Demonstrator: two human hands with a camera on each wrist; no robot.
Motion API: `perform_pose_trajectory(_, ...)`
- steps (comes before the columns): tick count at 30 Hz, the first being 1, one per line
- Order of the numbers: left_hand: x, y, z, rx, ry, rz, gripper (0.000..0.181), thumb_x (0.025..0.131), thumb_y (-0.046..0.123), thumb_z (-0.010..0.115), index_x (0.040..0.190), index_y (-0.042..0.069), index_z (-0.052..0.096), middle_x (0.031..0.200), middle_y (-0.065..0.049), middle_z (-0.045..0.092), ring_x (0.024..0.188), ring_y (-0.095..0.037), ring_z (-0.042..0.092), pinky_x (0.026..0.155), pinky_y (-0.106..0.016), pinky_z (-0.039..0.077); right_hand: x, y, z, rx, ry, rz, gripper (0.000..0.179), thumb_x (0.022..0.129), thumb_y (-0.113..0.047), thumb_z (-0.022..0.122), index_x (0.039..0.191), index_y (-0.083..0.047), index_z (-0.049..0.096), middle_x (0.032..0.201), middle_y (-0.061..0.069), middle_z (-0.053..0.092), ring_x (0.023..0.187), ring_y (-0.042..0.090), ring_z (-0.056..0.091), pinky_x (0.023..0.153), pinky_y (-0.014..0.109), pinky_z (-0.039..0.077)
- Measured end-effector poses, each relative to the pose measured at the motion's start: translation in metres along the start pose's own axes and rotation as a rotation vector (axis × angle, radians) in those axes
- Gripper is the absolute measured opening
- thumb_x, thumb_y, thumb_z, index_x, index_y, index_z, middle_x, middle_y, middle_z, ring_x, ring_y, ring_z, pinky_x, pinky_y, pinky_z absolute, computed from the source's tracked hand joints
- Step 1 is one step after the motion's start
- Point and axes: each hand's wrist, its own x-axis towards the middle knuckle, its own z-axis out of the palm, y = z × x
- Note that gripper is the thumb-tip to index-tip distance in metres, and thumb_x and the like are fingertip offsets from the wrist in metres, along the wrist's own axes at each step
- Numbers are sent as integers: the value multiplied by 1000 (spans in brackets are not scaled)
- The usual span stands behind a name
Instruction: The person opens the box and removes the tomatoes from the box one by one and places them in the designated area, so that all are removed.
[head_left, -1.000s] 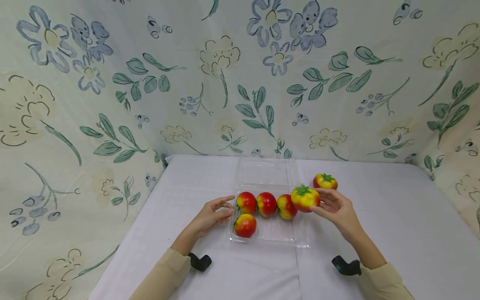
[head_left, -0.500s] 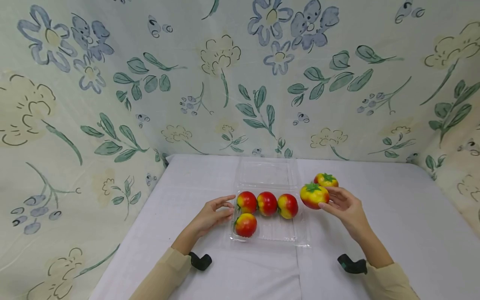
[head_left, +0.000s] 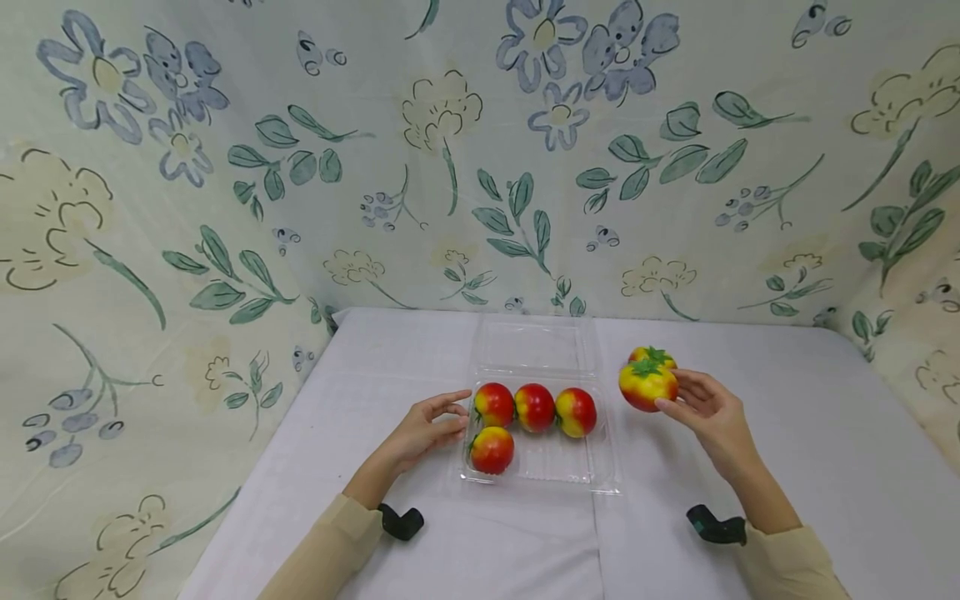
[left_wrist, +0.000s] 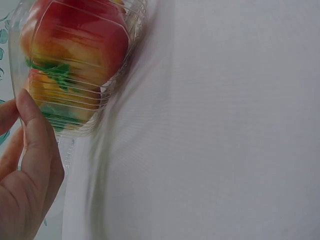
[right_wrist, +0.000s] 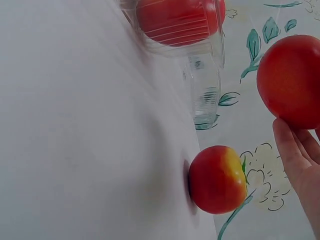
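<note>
My right hand [head_left: 712, 417] holds a red-and-yellow tomato [head_left: 645, 387] with a green leafy top, thumb on the near side and fingers behind. It is raised to the right of a clear plastic clamshell box [head_left: 551, 468]. In the head view it overlaps a second tomato [head_left: 667, 357], which sits on the table in the right wrist view. The box lies open with three tomatoes in its back row, including a middle one [head_left: 535, 407], and one tomato [head_left: 491, 451] at front left. My left hand [head_left: 423, 429] has relaxed fingers, their tips at the box's left rim [left_wrist: 19, 65].
The box's clear lid [head_left: 528, 346] lies folded back behind it. A white cloth [head_left: 750, 358] covers the table, and a floral curtain [head_left: 450, 208] stands along its back and left. Black wrist mounts [head_left: 716, 525] stick out by both sleeves.
My right hand has carried its tomato rightward and slightly back, away from the box, so it now overlaps the tomato on the table. My left hand has stayed at the box.
</note>
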Motion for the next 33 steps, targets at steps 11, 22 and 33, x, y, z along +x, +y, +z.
perform_pose_trajectory(11, -1, 2, 1, 0, 2, -5, 53, 95, 11, 69, 145, 9, 52, 112, -12, 57, 81, -15, 64, 81, -23, 57, 6, 8, -16, 26, 55, -2, 49, 92, -15, 73, 135, -4, 53, 127, -10, 55, 111, -3, 53, 86, 11, 48)
perform_pose_trajectory(22, -3, 3, 2, 12, -1, -4, 53, 95, 12, 69, 146, 9, 52, 112, -12, 57, 81, -16, 63, 81, -23, 57, 9, 14, -29, 156, 88, 16, 46, 90, -10, 75, 133, -8, 56, 123, -11, 56, 110, -1, 54, 86, 9, 47)
perform_pose_trajectory(33, -2, 2, 1, 15, -2, -3, 53, 96, 12, 69, 146, 10, 52, 112, -12, 57, 80, -15, 63, 79, -21, 57, 9, 18, -35, 196, 129, 27, 46, 89, -9, 76, 131, -10, 57, 122, -10, 56, 110, 0, 54, 85, 7, 46)
